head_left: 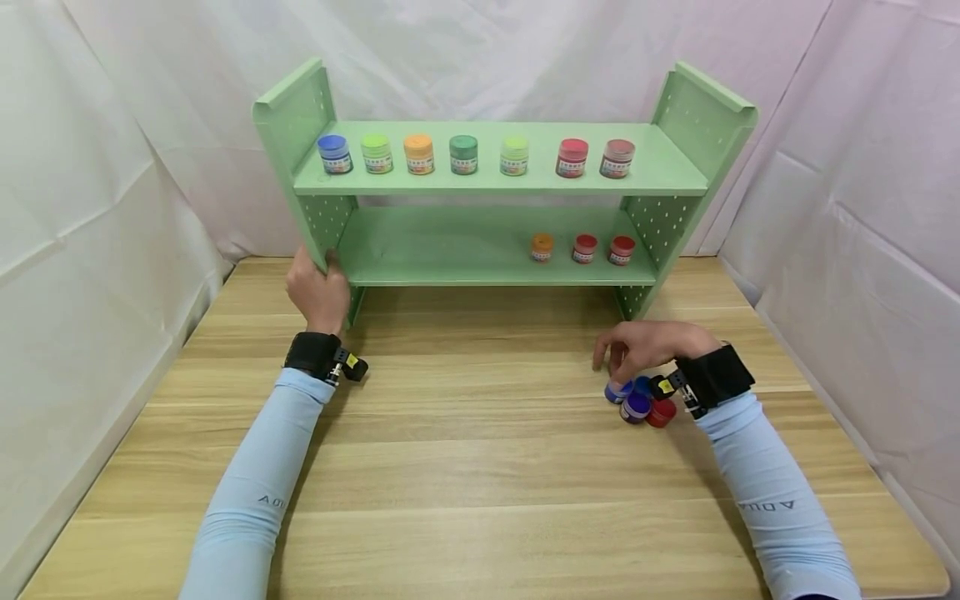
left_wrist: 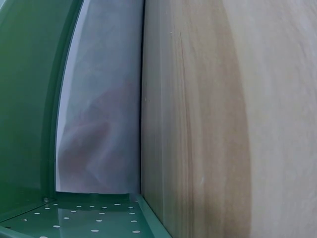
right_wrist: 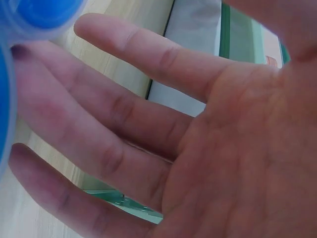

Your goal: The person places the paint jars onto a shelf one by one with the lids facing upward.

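Note:
In the head view my left hand (head_left: 318,292) grips the lower left side panel of a green two-tier shelf (head_left: 487,271), thumb towards the inner side and fingers partly hidden behind it. My right hand (head_left: 651,343) is over a small cluster of paint jars at the table's right, its thumb near a blue jar (head_left: 617,392). The right wrist view shows long, loosely extended fingers (right_wrist: 94,119), some tips behind a blue lid (right_wrist: 47,11). Close by are a dark blue jar (head_left: 635,407), a red jar (head_left: 662,412) and another blue jar, partly covered.
Several jars, including a blue jar (head_left: 334,155) and a dark green jar (head_left: 463,155), line the upper shelf. The lower shelf bears an orange jar (head_left: 542,247) and two red ones at its right. The wooden table (head_left: 450,467) stands before white cloth (head_left: 480,58).

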The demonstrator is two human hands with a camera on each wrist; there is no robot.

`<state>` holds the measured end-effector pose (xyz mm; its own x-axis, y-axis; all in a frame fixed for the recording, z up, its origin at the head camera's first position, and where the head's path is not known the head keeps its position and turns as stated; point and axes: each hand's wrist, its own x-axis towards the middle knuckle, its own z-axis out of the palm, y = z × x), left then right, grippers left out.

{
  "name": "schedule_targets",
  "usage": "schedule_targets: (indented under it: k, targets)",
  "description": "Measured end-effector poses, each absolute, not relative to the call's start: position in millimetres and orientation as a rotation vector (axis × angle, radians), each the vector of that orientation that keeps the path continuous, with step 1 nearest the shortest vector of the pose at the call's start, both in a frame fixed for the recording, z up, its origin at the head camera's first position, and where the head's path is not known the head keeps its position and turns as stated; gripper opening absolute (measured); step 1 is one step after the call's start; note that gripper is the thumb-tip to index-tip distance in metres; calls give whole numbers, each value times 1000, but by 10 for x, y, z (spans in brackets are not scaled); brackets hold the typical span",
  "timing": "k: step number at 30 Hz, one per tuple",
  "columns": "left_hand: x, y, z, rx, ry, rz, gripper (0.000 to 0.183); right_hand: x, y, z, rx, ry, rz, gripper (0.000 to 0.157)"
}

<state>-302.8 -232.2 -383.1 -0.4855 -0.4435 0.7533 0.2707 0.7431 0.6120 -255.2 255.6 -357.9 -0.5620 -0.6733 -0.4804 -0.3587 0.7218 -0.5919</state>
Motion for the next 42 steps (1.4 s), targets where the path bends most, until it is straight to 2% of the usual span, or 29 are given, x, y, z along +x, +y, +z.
schedule_targets:
  k: [42]
  targets:
    - [-3035, -2326, -3829, 133, -1903, -875, 24, -2677, 2610, -3660, -893, 2471, -624, 29]
